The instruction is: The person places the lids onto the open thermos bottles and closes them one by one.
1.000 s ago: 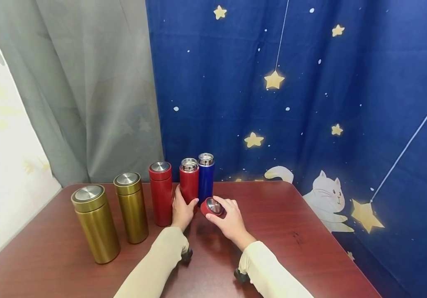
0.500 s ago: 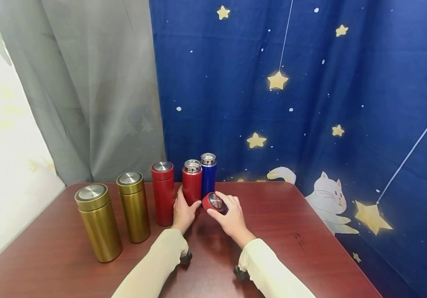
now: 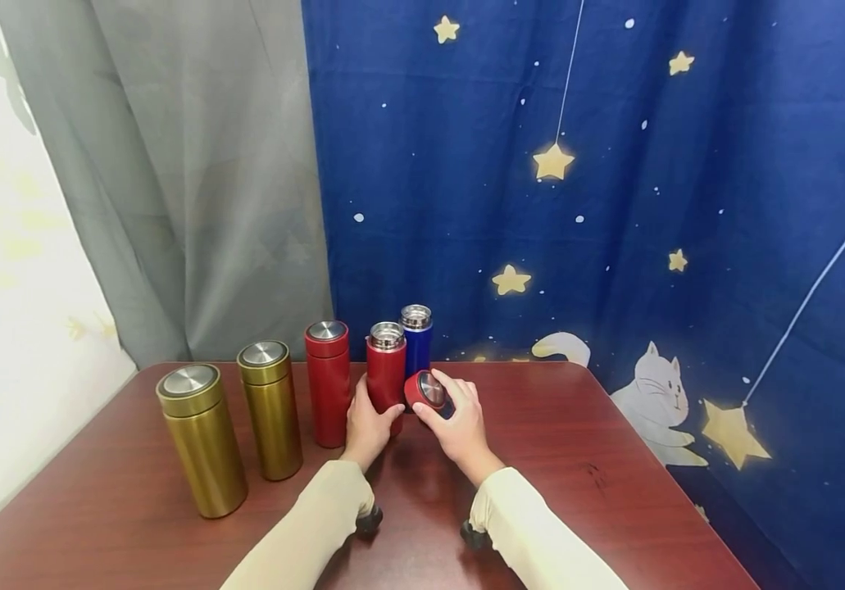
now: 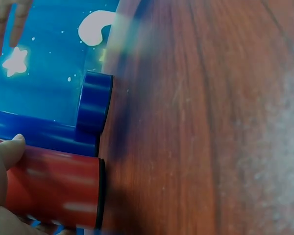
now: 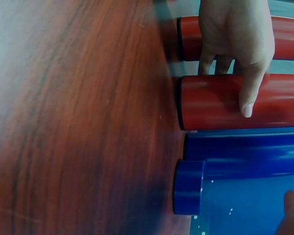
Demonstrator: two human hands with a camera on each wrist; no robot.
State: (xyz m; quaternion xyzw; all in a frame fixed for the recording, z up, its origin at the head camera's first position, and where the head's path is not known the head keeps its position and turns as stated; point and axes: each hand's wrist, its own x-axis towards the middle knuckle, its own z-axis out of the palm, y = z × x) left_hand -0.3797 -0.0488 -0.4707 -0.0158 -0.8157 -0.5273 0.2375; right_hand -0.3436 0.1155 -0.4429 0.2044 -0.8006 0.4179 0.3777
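An uncapped red thermos (image 3: 386, 369) stands upright on the table, its steel mouth showing. My left hand (image 3: 367, 428) grips its lower body, thumb on the near right side. Just right of it, my right hand (image 3: 462, 424) pinches a red lid (image 3: 426, 390) with a steel top, tilted and held below the mouth's height, off the thermos. Behind stands a blue thermos (image 3: 418, 348), also uncapped. Its blue lid (image 4: 95, 102) sits on the table beside its base in the left wrist view; the right wrist view shows the same blue lid (image 5: 188, 187).
To the left of my left hand stands a capped red thermos (image 3: 328, 385). Farther left are two capped gold thermoses, a slimmer one (image 3: 270, 414) and a wider one (image 3: 204, 442). A starry blue curtain (image 3: 466, 164) hangs behind the table (image 3: 555, 459).
The red lid has risen a little in my right hand and tilted more. The uncapped red thermos has shifted slightly toward me in my left hand. The head view has turned slightly left.
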